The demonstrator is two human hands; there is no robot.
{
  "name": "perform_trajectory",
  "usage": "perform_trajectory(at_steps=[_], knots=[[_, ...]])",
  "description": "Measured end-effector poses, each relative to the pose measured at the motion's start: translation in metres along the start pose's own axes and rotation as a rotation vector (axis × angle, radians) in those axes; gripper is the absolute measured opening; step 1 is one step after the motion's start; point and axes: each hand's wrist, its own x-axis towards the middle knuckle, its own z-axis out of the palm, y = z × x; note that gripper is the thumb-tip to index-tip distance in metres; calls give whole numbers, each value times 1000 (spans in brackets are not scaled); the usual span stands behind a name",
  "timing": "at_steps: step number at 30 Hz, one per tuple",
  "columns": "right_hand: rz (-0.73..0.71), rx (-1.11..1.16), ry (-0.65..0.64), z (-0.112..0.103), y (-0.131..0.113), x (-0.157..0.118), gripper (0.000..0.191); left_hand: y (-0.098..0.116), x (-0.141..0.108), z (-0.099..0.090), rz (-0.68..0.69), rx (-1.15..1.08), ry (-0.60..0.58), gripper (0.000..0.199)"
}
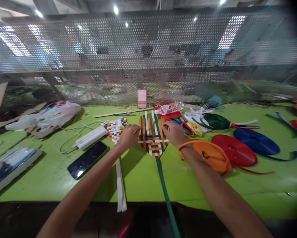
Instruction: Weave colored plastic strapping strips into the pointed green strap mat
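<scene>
A partly woven piece (155, 141) of orange, green and white flat strips lies on the table in front of me, its pointed end towards me. Strip ends stand loose along its far side, and a long green strip (164, 188) runs from its point over the table's front edge. At its left edge, my left hand (130, 135) is closed, fingertips pinched on the weave. My right hand (174, 134) pinches the opposite edge. Another woven piece (112, 132), with long white strips, lies partly behind my left hand. An orange strip crosses my right wrist, coming from the orange strip coil (208, 155).
Right of me lie a red coil (234, 150), a blue coil (256, 141), a green coil (216, 121) and scissors (195, 128). On the left are a phone (88, 159), a white power strip (92, 137) and plastic bags (51, 114). A perforated metal screen (148, 62) stands behind.
</scene>
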Motion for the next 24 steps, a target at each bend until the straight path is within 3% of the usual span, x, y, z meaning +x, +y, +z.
perform_trajectory(at_steps=[3, 8, 13, 19, 24], knots=[[-197, -71, -123, 10, -27, -10, 28, -21, -20, -12, 24, 168, -62, 36], [-366, -82, -323, 32, -46, -17, 35, -22, -30, -10, 61, 226, -149, 44], [-384, -75, -435, 44, -44, -20, 40, -19, -28, -6, 91, 249, -237, 46], [-369, -47, -439, 44, -42, -21, 43, -11, -30, -9, 108, 238, -263, 46], [-384, -55, -440, 45, -40, -21, 41, -17, -29, 2, 159, 245, -224, 51]])
